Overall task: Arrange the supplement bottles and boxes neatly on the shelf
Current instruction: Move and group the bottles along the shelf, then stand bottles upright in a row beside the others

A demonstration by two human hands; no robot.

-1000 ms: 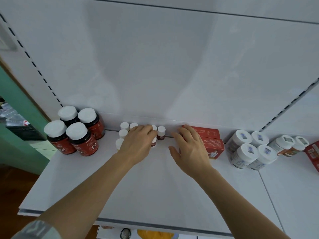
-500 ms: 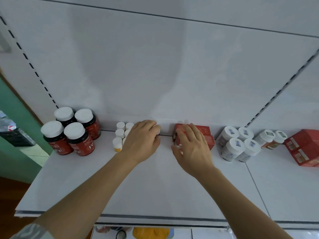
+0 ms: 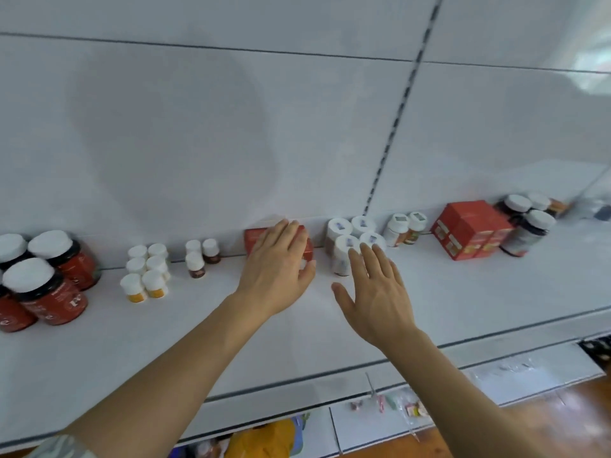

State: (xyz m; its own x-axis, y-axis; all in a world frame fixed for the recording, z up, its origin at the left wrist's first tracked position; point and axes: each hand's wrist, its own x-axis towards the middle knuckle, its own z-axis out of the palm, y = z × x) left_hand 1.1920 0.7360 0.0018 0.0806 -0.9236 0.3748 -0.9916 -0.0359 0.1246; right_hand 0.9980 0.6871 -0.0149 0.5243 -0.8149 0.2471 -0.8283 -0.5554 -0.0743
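- Left hand: laid flat on top of the small red boxes at the back of the shelf, fingers straight and close together, thumb alongside the boxes' right end; the grip is wide, pressing rather than clasping.
- Right hand: held just above the shelf with fingers straight and spread (grip wide, holding nothing); its fingertips lie just in front of the white jars, and whether they touch cannot be told.
- Small red boxes: against the back wall, between the brown vials and the white jars; mostly covered by the left hand.
- White jars: a cluster of four with white lids, upright, just right of the small red boxes.
- Brown vials: three little white-capped bottles, upright, left of the boxes.
- Yellow-banded bottles: six small white-capped bottles in two rows, further left.
- Big red jars: white lids, grouped at the far left end of the shelf.
- Two slim bottles: upright, right of the white jars, at the back wall.
- Large red boxes: stacked side by side, well right of the hands.
- Dark jars: white-lidded, just right of the large red boxes (details blurred).
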